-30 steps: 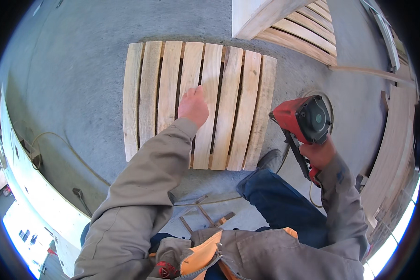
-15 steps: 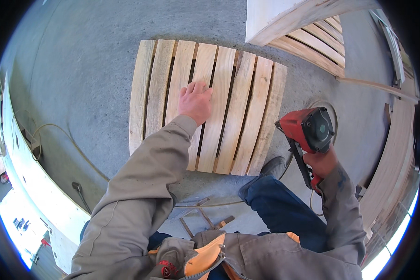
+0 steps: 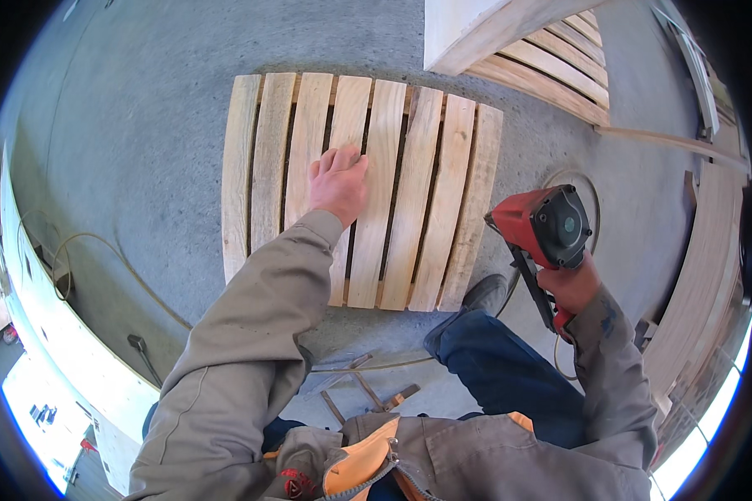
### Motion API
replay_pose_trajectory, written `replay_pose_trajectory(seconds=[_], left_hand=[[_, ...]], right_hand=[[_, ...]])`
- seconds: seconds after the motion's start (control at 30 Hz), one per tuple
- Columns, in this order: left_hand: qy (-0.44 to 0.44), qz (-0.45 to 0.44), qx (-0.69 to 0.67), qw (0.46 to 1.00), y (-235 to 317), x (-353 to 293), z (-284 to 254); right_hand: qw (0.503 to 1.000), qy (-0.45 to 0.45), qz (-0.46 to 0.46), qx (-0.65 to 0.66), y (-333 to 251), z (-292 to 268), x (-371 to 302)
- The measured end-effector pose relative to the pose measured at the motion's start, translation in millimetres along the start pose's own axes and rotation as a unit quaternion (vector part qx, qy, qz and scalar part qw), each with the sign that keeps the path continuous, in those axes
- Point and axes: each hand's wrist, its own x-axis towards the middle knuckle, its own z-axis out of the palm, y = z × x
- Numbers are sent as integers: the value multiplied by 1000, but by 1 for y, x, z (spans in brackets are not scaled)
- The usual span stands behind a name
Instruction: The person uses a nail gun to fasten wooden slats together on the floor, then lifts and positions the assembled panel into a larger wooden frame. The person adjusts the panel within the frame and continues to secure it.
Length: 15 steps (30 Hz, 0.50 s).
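A slatted wooden panel of several pale boards lies on the concrete floor in front of me. My left hand rests on its middle, fingers curled and closed over a slat; the fingertips are hidden from view. On the right, my right hand is wrapped round the handle of a red and black nail gun. The gun is held up beside the panel's right edge, its nose pointing left toward the boards and apart from them in the picture.
Another slatted wooden piece with a wide board stands at the upper right. An air hose crosses the floor at the left. Long boards are stacked at the far right. Wood scraps lie near my feet. My shoe is close to the panel's near edge.
The whole view has shifted slightly, so the panel, both hands and the nail gun appear a little farther left. Both hands keep their holds.
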Motion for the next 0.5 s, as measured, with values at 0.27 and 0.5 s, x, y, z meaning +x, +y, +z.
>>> replay_pose_trajectory(seconds=[0.27,0.5], left_hand=[[20,-2,-1,1000,-5,-3,10],[21,-76,12,997,38,-6,14]], right_hand=[[999,40,-8,18,12,4,-1],[1000,24,4,-15,19,0,0]])
